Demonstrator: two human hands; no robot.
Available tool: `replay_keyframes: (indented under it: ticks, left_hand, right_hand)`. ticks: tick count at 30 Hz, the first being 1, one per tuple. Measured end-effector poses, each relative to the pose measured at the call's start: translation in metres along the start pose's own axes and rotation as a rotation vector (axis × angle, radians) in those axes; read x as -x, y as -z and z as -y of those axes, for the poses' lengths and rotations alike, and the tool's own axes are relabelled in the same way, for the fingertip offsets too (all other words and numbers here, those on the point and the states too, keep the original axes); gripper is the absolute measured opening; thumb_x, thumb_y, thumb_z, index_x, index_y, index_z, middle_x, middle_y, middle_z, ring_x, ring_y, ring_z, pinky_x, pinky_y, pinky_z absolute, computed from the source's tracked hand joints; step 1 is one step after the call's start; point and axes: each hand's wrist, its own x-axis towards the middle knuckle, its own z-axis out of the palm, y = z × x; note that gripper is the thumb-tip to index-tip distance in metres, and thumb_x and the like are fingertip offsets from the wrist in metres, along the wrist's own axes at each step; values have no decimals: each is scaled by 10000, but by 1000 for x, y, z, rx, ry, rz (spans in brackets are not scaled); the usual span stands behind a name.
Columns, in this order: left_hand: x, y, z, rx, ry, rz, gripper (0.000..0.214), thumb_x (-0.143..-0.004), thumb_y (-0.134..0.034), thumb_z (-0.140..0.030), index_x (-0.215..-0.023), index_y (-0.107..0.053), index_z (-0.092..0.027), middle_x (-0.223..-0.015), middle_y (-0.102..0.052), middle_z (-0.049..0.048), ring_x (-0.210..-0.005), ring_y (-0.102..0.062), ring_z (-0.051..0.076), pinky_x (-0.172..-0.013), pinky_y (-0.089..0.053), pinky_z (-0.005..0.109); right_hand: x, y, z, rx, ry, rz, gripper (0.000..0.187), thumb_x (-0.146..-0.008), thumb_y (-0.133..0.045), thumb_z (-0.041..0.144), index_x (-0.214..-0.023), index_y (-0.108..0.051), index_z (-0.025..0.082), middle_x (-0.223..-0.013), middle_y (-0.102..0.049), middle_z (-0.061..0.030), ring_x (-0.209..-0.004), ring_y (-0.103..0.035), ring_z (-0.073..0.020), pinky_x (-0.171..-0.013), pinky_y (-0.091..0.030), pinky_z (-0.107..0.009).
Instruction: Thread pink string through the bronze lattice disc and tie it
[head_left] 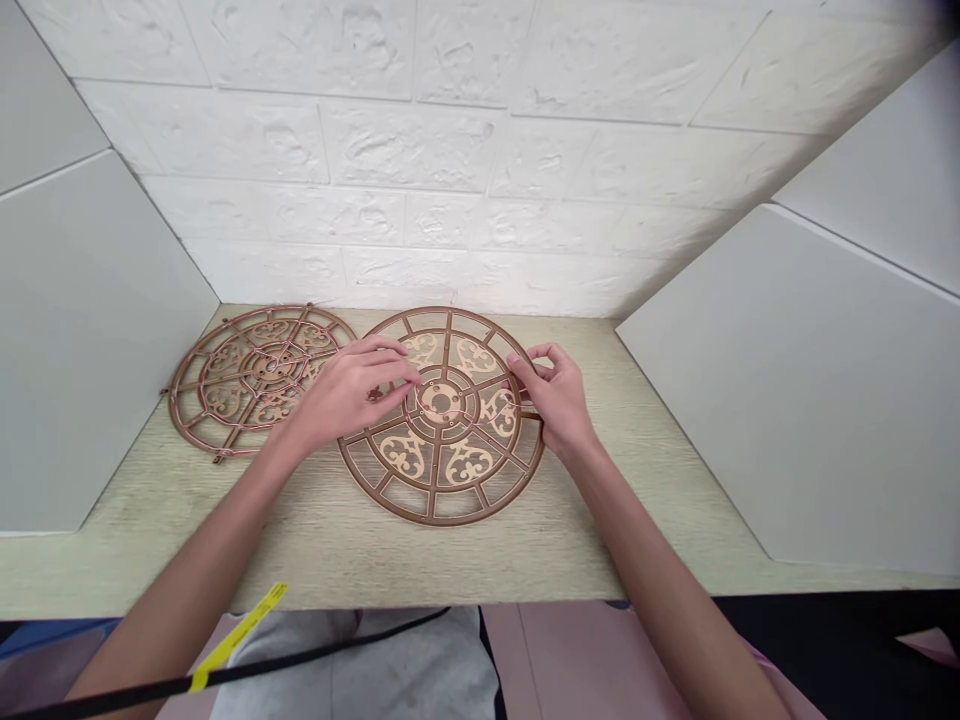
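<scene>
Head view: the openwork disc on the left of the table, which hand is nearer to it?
The left hand is nearer: it lies over the second openwork disc, right beside the left disc. The right hand is farther away, at the second disc's far edge.

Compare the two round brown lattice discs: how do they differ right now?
The centre disc lies under the left hand and right hand; the left disc has neither hand over its middle. The left disc sits farther from the person than the centre disc. The centre disc's scrollwork looks paler; the left disc's looks darker, more coppery. Both are round, spoked and flat on the tabletop.
</scene>
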Motion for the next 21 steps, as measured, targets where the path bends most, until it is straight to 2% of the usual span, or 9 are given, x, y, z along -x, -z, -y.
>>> replay_keyframes:
  ticks: [6,9,16,21]
  left_hand:
    - [2,-2,4,-54,25,113,154,-934,-576,-212,-955,-729,-206,-972,-716,12,-1129,-601,185,-978,-475,319]
    - [3,-3,4,-48,29,150,181,-938,-552,-215,-962,-731,-203,-979,-703,28,-1101,-603,194,-967,-473,333]
    - [2,-3,1,20,45,127,185,-943,-557,-253,-956,-734,-204,-1052,-688,26,-1167,-566,186,-1033,-445,334]
    - [2,-8,-3,12,106,75,153,-938,-577,-267,-950,-713,-198,-1024,-706,19,-1176,-571,187,-1036,-432,341]
  right_hand:
    - [-9,4,-13,161,73,-11,410,-672,-736,482,-824,-441,240,-563,-539,65,-468,-429,-102,-393,-359,-204]
    - [-13,5,-18,194,110,-15,355,-703,-718,442,-818,-450,240,-551,-504,65,-460,-392,-101,-396,-349,-217]
    - [-12,5,-17,164,122,-36,345,-691,-705,449,-808,-465,231,-555,-527,55,-465,-397,-101,-391,-317,-211]
    - [-10,4,-13,132,126,-53,367,-662,-714,453,-811,-467,227,-525,-508,73,-455,-385,-95,-388,-339,-208]
